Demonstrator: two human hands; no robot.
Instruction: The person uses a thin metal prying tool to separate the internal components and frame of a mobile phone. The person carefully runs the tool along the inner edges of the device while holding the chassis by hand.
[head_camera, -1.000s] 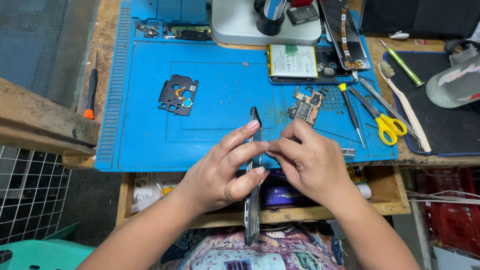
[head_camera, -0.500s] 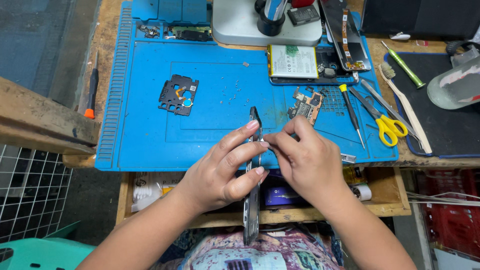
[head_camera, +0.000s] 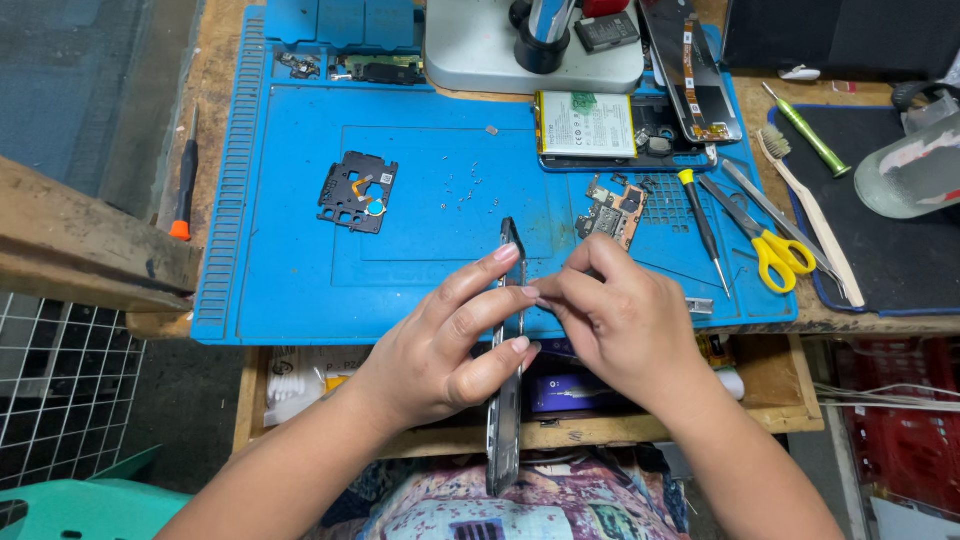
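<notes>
A thin dark phone frame (head_camera: 506, 420) stands on edge, seen side-on, over the front edge of the blue work mat (head_camera: 290, 250). My left hand (head_camera: 440, 345) grips it from the left, fingers wrapped across its edge. My right hand (head_camera: 615, 320) pinches at the same edge from the right, fingertips meeting my left fingertips near the frame's upper half. Whatever lies between my right fingertips is too small to make out.
On the mat lie a black inner cover plate (head_camera: 357, 191), several tiny screws (head_camera: 462, 188), a small circuit board (head_camera: 612, 207), a phone body with its battery (head_camera: 586, 125), a screwdriver (head_camera: 704, 228) and yellow scissors (head_camera: 775, 250). A microscope base (head_camera: 500, 50) stands behind. An orange-tipped tool (head_camera: 183, 190) lies left.
Both hands stay on the upright frame; only the fingertips have shifted slightly along its edge.
</notes>
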